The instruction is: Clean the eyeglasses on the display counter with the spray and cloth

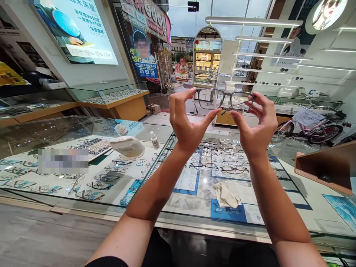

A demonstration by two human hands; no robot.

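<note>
A pair of eyeglasses (pixel 226 99) with a dark frame and clear lenses is held up in front of me, above the glass counter. My left hand (pixel 187 118) pinches its left side, with the index finger on the upper edge and the thumb below. On the other side my right hand (pixel 254 120) grips the frame between thumb and fingers. Beneath my forearms, a crumpled cream cloth (pixel 226 195) lies on the counter top, partly over a blue and white card (pixel 226 212).
Rows of eyeglass frames (pixel 204 165) lie inside the glass counter (pixel 200 204). To the left stand a white device (pixel 127 147), a small white bottle (pixel 154 140) and a keyboard (pixel 96 145). A brown tray-like box (pixel 319 168) sits at the right. An arched mirror (pixel 207 55) and a bicycle (pixel 311 126) are farther back.
</note>
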